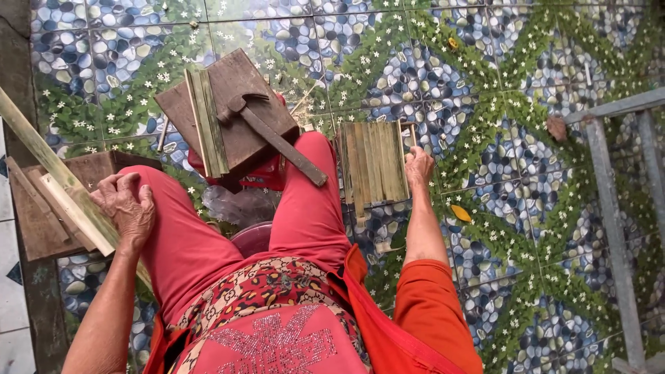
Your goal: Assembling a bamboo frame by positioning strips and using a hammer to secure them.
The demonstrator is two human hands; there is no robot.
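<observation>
Head view: right hand (418,168) fingers closed on the edge of a flat panel of split bamboo slats (373,164), held over the pebble-patterned tile floor (526,208) beside the knee. Left hand (127,205) curled around long pale bamboo strips (55,187) (smooth, squared). A hammer (273,135) lies on a worn wooden board (235,111).

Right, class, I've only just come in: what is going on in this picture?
A seated person in red trousers works with bamboo strips. The right hand grips the edge of a flat panel of joined strips lying on the tiled floor. The left hand rests on long bamboo strips over a wooden board. Between the knees, a hammer and more strips lie on a wooden block.
</observation>
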